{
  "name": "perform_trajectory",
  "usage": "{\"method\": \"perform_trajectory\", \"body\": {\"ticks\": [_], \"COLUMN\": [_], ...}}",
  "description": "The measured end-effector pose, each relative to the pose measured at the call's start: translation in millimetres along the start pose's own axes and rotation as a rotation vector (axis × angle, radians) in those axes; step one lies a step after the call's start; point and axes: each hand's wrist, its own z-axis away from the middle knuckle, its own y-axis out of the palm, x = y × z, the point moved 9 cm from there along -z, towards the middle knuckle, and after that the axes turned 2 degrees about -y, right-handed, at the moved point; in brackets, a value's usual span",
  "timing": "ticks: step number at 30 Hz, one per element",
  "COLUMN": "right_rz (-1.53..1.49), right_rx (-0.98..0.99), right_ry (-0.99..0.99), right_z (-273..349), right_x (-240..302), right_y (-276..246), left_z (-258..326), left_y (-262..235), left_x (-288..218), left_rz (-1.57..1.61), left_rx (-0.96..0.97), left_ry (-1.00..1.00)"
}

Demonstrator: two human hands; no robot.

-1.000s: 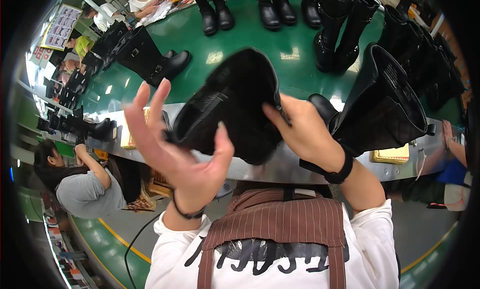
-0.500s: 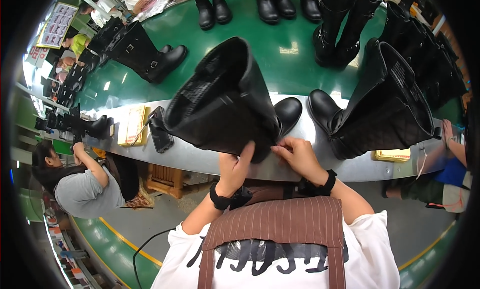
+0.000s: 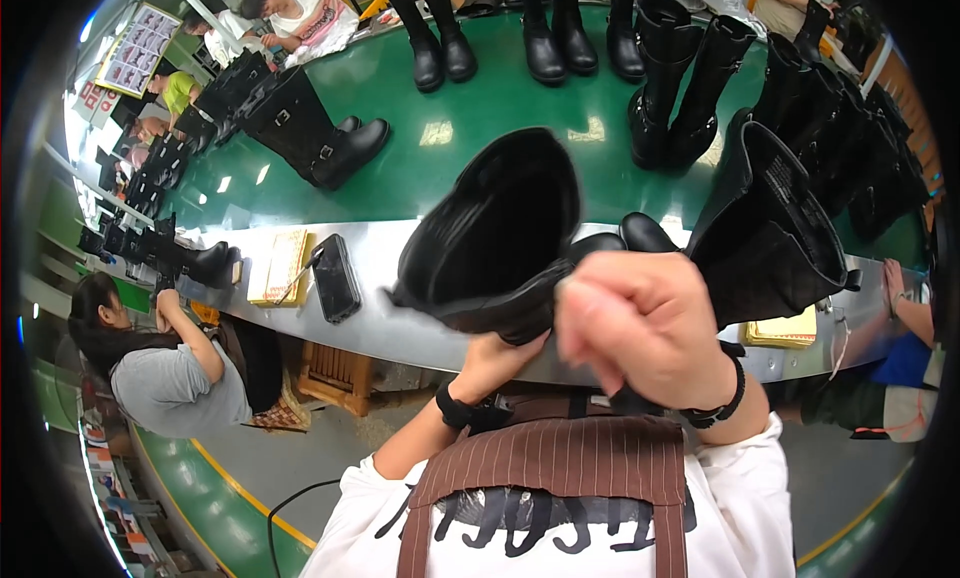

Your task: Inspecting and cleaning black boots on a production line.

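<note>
Over the steel edge of the green tabletop [image 3: 400, 178], seen from the head camera, the person holds a tall black boot [image 3: 495, 243] tipped so that its open shaft faces up toward the camera and the dark lining shows inside. A half second ago the same boot stood higher and broader across the view, with both hands low at its bottom edge; now it has swung lower and nearer to the body, and the right hand [image 3: 640, 323] has risen in front of it. That reads as a turning or adjusting of the boot in hand, with work on it not finished.

The left hand [image 3: 500, 353] sits under the boot's lower edge, its fingers grasping the boot from below. The right hand is blurred with motion and clenched into a loose fist at the boot's rim; whether it pinches the leather or something small I cannot tell.

Just right of the held boot, a second tall black boot [image 3: 775, 238] stands on the tabletop, leaning, its toe near the first one. Left of the boot lie a dark phone [image 3: 335, 276] and, beside it, a yellowish pad [image 3: 280, 266]. Farther off on the green surface stand more black boots, among them a buckled pair [image 3: 310, 128]. At the left edge, another person in a grey shirt [image 3: 165, 388] sits low beside the tabletop.
</note>
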Motion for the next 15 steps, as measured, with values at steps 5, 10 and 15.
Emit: {"method": "perform_trajectory", "body": {"ticks": [5,10,15], "right_rz": [0.318,1.148,1.385], "right_rx": [0.009,-0.573,-0.579], "right_ry": [-0.244,-0.533,-0.228], "right_z": [-12,90,110], "right_x": [34,117,105], "right_y": [5,-62,-109], "left_z": [-8,10,35], "left_y": [0,-20,-13], "left_x": [7,-50,-102], "left_rz": [-0.027,-0.578,-0.662], "left_rx": [-0.104,-0.134,0.234], "left_ry": [0.030,0.134,-0.124]}}
